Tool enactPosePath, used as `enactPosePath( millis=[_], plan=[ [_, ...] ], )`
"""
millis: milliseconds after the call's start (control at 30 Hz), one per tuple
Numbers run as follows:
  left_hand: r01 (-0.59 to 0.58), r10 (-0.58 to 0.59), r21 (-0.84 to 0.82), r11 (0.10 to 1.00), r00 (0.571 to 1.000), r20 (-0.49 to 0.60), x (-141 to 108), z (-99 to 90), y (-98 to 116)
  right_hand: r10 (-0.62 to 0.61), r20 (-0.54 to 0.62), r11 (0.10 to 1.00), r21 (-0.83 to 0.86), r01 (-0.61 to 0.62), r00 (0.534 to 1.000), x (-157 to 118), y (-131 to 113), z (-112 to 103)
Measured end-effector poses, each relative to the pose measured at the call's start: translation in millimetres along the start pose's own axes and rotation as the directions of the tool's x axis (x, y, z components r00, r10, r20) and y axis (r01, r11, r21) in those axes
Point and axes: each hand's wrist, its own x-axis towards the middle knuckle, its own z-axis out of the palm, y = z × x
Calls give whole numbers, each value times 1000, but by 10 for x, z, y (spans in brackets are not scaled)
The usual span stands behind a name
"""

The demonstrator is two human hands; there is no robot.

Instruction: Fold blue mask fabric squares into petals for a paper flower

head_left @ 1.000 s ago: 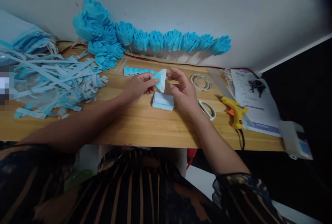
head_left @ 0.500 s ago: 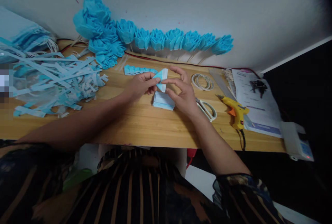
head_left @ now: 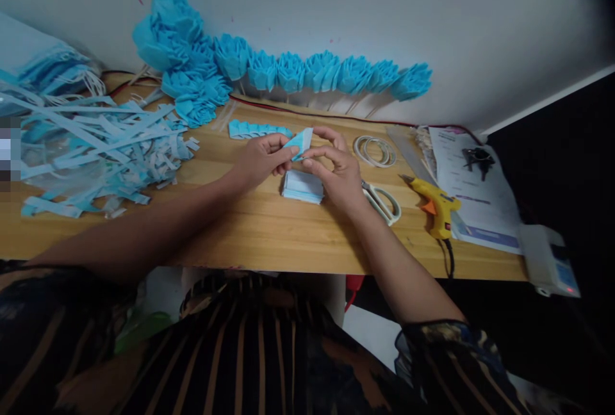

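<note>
A folded blue piece with a white edge (head_left: 302, 139), which looks like thin non-woven cloth, is held above the table. My left hand (head_left: 263, 155) pinches it between thumb and fingers on its left side. My right hand (head_left: 339, 168) is closed at its lower right corner, thumb and index finger together there, with the other fingers curled behind. Just below lies a stack of pale blue-white rectangles (head_left: 302, 187). Behind my left hand runs a row of folded blue pieces (head_left: 257, 129). Scissors (head_left: 382, 203) lie beside my right wrist, partly hidden by it.
Blue cloth flowers on sticks (head_left: 321, 72) lean along the wall. Cut strips (head_left: 139, 139) are heaped at the left. To the right are tape rings (head_left: 375, 151), a yellow glue gun (head_left: 439, 207), a printed paper (head_left: 475, 191), keys (head_left: 479, 160) and a white box (head_left: 550, 258).
The white-edged right side of the piece has folded over at its lower corner, making it narrower. My right thumb and index finger have come together on it; my left hand keeps its grip.
</note>
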Motion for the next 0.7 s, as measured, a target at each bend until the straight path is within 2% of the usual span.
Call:
enactPosePath(
  millis=[233,367,567,700],
  plan=[
    [-16,16,30,999,1000,19,-18,5,22,193,25,952,237,-193,981,-10,17,74],
    [-23,22,33,999,1000,9,-13,7,7,294,45,908,297,-294,955,-11,13,102],
    [-36,36,26,999,999,17,-2,3,-17,347,52,873,347,-343,936,-3,-6,106],
    [-18,18,27,999,1000,17,-10,3,-17,380,96,816,435,-382,920,15,-5,106]
  ],
)
